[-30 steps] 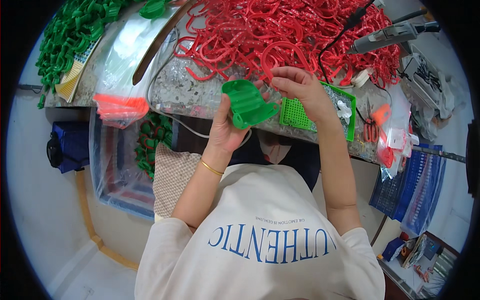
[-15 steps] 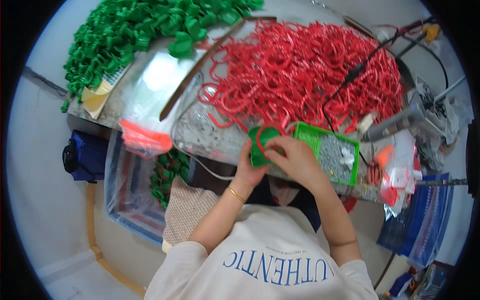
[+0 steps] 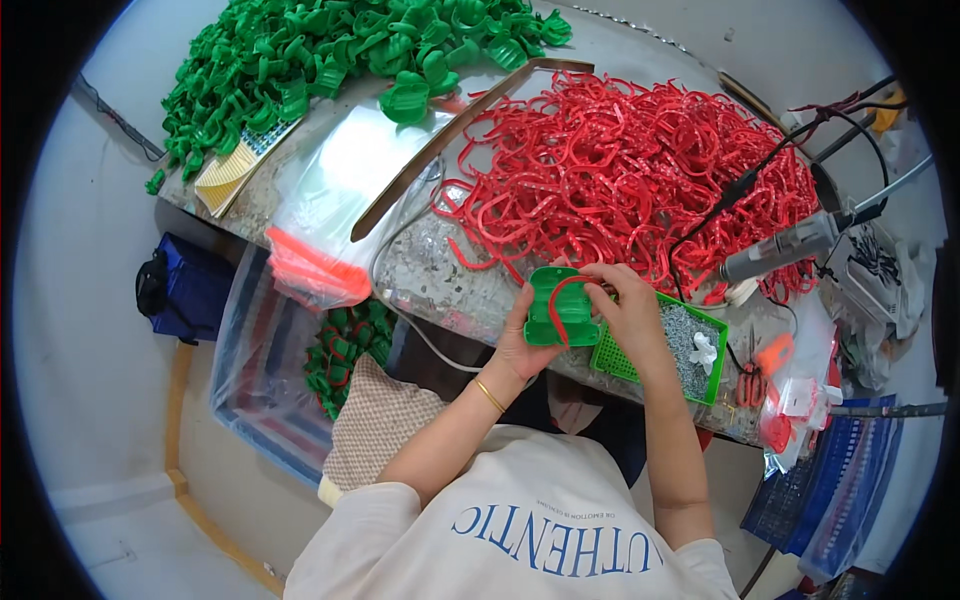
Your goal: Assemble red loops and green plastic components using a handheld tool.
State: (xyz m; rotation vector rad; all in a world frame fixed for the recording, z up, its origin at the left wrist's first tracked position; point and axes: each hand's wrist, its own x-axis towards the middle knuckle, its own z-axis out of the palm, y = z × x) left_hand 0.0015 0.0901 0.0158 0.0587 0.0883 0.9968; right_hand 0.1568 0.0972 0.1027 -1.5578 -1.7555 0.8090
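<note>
Cream short-sleeved shirt with blue lettering, thin gold bangle (image 3: 489, 396) on left wrist

I see the green plastic piece (image 3: 560, 308) now held upright in my left hand (image 3: 522, 342), while my right hand (image 3: 628, 312) presses a red strip (image 3: 562, 296) onto it at three o'clock.

A single wide fisheye view from the person's head looks steeply down, its round picture ringed in black and straight edges bowed near the rim. The speckled stone worktable (image 3: 430, 270) fills the upper half of the frame and sits close. The person's white printed shirt (image 3: 520, 520) crowds the lower centre, with grey floor at lower left.
</note>
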